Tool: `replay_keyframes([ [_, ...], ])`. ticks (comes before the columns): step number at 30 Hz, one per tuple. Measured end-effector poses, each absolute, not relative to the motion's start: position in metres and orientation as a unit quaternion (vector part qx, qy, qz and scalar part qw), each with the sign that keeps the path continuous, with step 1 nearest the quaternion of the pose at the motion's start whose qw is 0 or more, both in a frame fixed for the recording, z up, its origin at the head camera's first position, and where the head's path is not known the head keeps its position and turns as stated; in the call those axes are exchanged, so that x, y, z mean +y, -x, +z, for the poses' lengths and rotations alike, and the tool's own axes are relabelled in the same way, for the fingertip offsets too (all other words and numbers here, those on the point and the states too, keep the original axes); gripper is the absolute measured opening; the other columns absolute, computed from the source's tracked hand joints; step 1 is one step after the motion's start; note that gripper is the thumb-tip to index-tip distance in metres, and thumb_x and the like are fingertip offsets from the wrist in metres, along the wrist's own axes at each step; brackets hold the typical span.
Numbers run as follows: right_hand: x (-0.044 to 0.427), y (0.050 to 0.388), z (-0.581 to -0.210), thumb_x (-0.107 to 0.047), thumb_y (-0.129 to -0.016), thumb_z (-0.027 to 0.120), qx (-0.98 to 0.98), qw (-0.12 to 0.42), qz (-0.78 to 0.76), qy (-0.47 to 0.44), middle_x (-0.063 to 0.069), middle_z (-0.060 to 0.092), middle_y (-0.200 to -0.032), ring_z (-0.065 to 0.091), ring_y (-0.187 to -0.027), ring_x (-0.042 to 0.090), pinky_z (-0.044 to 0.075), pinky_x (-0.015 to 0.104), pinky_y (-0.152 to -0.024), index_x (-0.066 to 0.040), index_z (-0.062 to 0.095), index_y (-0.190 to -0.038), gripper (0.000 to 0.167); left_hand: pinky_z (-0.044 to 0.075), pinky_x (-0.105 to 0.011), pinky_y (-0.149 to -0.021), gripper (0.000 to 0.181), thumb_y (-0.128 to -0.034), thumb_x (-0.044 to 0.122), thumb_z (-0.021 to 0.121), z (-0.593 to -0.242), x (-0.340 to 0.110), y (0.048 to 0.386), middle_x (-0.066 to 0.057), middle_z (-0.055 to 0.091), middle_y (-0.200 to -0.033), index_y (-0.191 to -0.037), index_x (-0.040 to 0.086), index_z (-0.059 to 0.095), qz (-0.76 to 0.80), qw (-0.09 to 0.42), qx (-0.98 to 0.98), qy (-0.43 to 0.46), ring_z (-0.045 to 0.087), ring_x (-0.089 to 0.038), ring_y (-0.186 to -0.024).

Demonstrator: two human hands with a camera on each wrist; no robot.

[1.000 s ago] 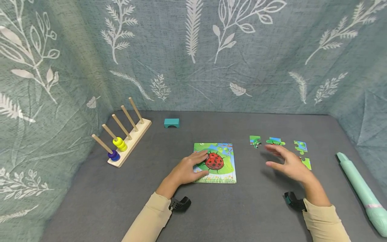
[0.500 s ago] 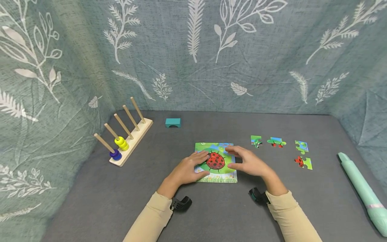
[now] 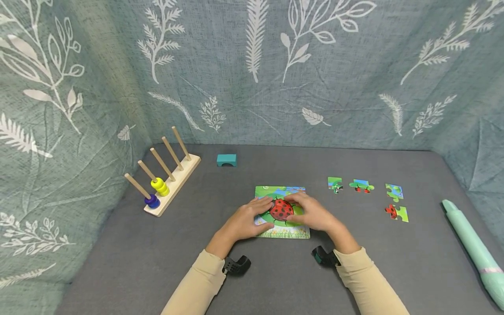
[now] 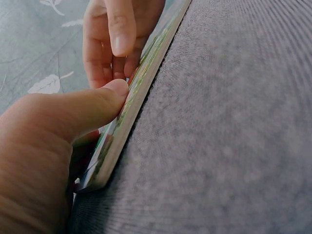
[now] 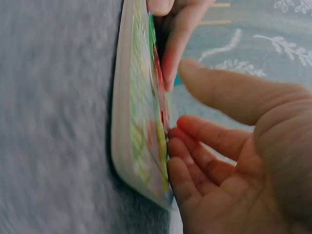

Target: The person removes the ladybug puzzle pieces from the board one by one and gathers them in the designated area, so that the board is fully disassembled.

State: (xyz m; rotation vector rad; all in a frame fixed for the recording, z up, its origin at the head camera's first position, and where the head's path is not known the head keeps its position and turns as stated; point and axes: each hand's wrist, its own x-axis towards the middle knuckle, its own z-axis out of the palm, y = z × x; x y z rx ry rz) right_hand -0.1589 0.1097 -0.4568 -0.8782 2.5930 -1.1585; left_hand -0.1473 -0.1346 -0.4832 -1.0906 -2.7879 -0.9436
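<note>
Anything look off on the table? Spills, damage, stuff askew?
Nothing spilled or visibly damaged. Only the four loose puzzle pieces stand out, lying on the table to the right of the ladybug board instead of on it; probably deliberate, not a fault.

Lanes either side of centre

Bare worktop gives passage left of centre, between peg stand and left hand; right of centre, between right hand and loose puzzle pieces. At centre, both hands crowd the ladybird board. A mint-green club bars the lower right.
</note>
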Motion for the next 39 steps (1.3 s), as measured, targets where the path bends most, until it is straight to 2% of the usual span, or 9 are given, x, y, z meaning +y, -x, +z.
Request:
replay_keyframes([
  [6,0.103,0.155,-0.459,-0.019,-0.08,0.075,0.89,0.05,-0.352,0.286,0.012,0.059,-0.117,0.056,-0.11,0.028,0.048,0.048,-0.097,-0.002,0.059,-0.122,0.048,0.028,-0.037,-0.119,0.061,-0.0855,0.034,0.07,-0.482,-0.134,0.147,-0.011,0.049,-0.142,-0.135,0.003,0.053,-0.3,0.002,-0.889,0.347,0.042,-0.023,-0.135],
  [14,0.1,0.154,-0.466,-0.016,-0.081,0.075,0.901,0.038,-0.324,0.286,0.012,0.053,-0.116,0.053,-0.107,0.027,0.049,0.045,-0.093,-0.001,0.059,-0.12,0.044,0.028,-0.037,-0.118,0.061,-0.0849,0.033,0.071,-0.482,-0.133,0.147,-0.012,0.049,-0.141,-0.134,0.002,0.054,-0.3,0.007,-0.888,0.348,0.043,-0.023,-0.135],
  [24,0.098,0.153,-0.468,-0.013,-0.078,0.077,0.89,0.037,-0.364,0.272,0.012,0.053,-0.113,0.052,-0.107,0.028,0.048,0.046,-0.094,-0.002,0.059,-0.112,0.04,0.029,-0.038,-0.118,0.062,-0.0846,0.033,0.071,-0.481,-0.133,0.147,-0.012,0.049,-0.142,-0.134,0.001,0.053,-0.301,0.004,-0.888,0.348,0.042,-0.024,-0.135],
  [30,0.098,0.152,-0.47,-0.009,-0.076,0.078,0.881,0.022,-0.39,0.266,0.01,0.054,-0.108,0.055,-0.1,0.025,0.049,0.043,-0.089,-0.003,0.055,-0.112,0.043,0.028,-0.038,-0.118,0.062,-0.0846,0.033,0.071,-0.48,-0.132,0.146,-0.012,0.049,-0.142,-0.135,0.001,0.052,-0.302,0.004,-0.888,0.346,0.042,-0.023,-0.135],
  [39,0.095,0.151,-0.471,-0.004,-0.075,0.077,0.884,-0.013,-0.391,0.256,0.011,0.061,-0.104,0.062,-0.094,0.025,0.053,0.041,-0.084,-0.002,0.058,-0.112,0.041,0.027,-0.038,-0.119,0.064,-0.0841,0.032,0.072,-0.481,-0.133,0.147,-0.014,0.048,-0.142,-0.135,0.0,0.051,-0.307,0.003,-0.885,0.351,0.042,-0.024,-0.135],
])
